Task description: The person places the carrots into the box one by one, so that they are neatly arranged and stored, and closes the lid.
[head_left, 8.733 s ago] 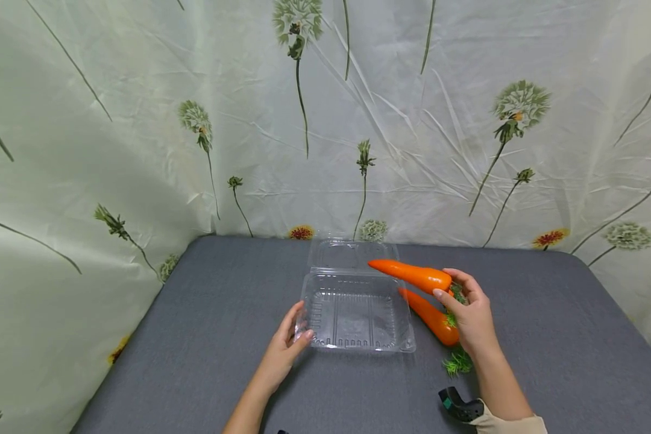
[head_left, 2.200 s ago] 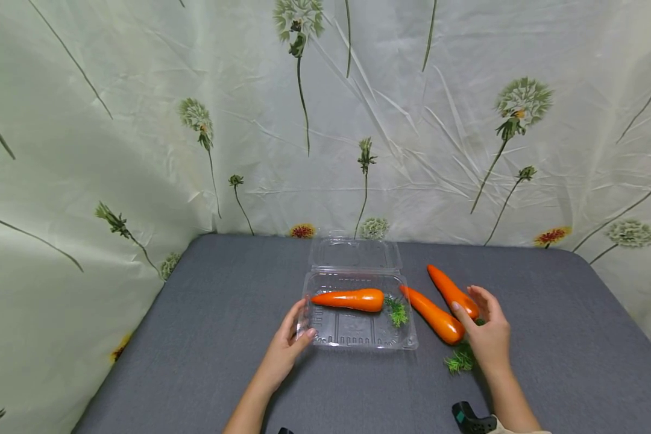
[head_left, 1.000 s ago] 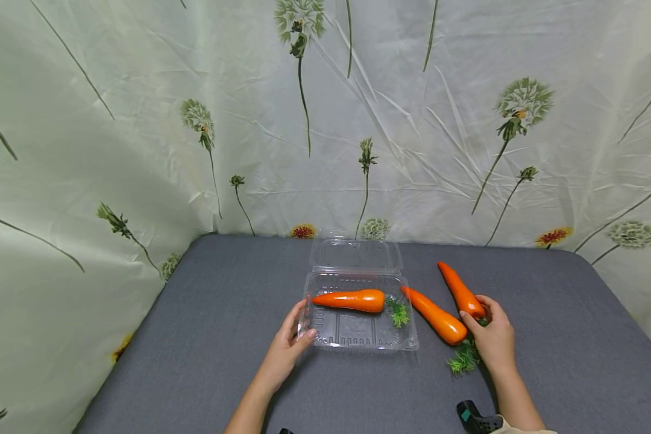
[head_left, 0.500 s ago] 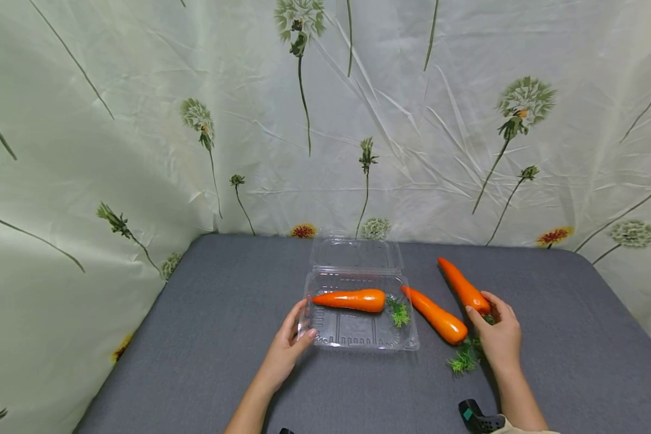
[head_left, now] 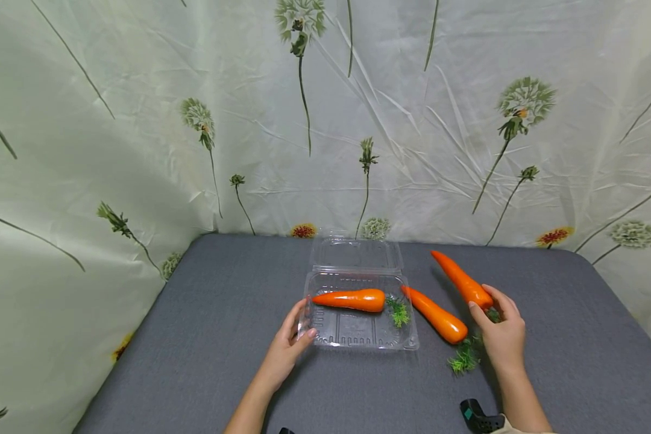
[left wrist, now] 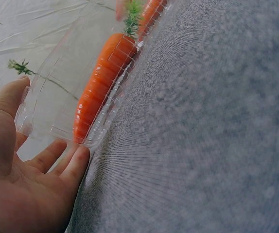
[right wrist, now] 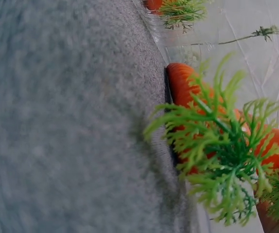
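A clear plastic clamshell container (head_left: pixel 352 336) lies open in the middle of the table. My left hand (head_left: pixel 286 345) holds its left side, thumb at the near corner and fingers along the wall. Inside lies a carrot (head_left: pixel 352 300), tip to the left, its green top (head_left: pixel 398 312) at the right end; the left wrist view shows this carrot (left wrist: pixel 100 82) through the wall. My right hand (head_left: pixel 502 331) grips a second carrot (head_left: pixel 463 281) by its thick end, tip pointing away and left. Between it and the container a third carrot (head_left: pixel 436 316) lies on the table, its leafy top (right wrist: pixel 222 150) large in the right wrist view.
The container's raised lid (head_left: pixel 356 254) leans back near the far edge of the grey table (head_left: pixel 222 301). Behind hangs a pale curtain (head_left: pixel 412 120) printed with dandelions. A black device (head_left: pixel 480 417) sits at my right wrist.
One carrot has gone from the right hand into the container. Since then the right hand has gripped another, shifted it right, then lifted its tip up and left. The left hand has stayed put.
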Action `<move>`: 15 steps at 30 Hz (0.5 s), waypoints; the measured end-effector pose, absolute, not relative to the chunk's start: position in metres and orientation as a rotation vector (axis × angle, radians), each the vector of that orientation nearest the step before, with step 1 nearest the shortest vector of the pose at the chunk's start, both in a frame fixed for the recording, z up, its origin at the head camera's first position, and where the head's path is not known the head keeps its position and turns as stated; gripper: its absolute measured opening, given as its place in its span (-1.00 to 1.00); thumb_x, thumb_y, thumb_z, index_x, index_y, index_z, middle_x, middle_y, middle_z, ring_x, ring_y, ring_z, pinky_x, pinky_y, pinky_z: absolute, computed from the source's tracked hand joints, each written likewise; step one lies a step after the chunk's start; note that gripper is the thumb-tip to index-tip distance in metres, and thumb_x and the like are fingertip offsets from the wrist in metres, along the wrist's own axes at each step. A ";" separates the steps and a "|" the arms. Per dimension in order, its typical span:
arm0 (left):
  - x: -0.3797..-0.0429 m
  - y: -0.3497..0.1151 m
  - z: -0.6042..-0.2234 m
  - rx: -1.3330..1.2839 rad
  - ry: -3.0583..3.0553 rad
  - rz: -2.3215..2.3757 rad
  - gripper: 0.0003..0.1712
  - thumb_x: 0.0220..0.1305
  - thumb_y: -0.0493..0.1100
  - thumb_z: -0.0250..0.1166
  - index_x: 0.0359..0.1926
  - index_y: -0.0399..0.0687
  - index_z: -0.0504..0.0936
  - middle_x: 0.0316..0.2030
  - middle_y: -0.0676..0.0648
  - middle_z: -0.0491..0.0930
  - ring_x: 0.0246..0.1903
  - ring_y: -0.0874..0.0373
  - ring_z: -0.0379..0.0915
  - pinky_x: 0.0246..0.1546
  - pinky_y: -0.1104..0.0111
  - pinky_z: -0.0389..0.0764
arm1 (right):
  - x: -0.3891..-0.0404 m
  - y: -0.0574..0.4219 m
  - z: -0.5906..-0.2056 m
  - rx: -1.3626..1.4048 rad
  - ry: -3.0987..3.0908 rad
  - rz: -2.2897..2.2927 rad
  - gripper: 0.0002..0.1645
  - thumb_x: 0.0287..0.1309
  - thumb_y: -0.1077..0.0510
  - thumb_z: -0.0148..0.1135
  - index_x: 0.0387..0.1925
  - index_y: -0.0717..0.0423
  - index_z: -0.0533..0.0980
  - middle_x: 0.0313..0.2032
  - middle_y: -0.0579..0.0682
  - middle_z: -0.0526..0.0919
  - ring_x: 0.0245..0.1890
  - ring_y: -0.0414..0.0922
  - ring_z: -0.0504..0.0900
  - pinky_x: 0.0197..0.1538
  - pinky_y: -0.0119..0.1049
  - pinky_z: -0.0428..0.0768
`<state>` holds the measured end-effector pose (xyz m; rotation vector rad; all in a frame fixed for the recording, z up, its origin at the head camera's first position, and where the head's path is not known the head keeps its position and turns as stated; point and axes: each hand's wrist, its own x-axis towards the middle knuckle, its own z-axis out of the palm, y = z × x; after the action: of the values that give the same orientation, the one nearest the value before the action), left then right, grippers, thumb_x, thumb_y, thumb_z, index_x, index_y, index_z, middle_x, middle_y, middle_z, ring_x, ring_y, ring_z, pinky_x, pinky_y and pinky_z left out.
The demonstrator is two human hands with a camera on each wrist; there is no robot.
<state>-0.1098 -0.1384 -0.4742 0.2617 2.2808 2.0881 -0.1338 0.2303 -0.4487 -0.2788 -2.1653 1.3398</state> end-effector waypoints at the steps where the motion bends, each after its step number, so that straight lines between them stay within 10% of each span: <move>1: -0.110 -0.138 -0.474 0.264 2.282 2.087 -0.28 0.20 -0.19 0.20 0.33 0.17 0.10 0.28 -0.20 0.11 0.18 -0.13 0.13 0.05 0.10 0.29 | -0.133 0.229 -0.447 -0.263 -2.157 1.350 -0.50 -0.09 0.36 0.33 -0.01 0.22 0.49 -0.13 -0.18 0.42 -0.20 -0.39 0.36 -0.20 -0.61 0.30; 15: -0.109 -0.138 -0.473 0.254 2.274 2.089 -0.27 0.20 -0.20 0.20 0.33 0.15 0.09 0.28 -0.20 0.09 0.18 -0.13 0.13 0.03 0.11 0.32 | -0.132 0.215 -0.425 -0.119 -2.135 1.491 -0.50 -0.11 0.44 0.30 -0.02 0.27 0.49 -0.13 -0.24 0.40 -0.16 -0.30 0.37 -0.23 -0.57 0.33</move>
<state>-0.1087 -0.1380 -0.4729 0.2539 2.2744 2.0889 -0.1316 0.2149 -0.4251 -0.1189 -2.1354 1.4910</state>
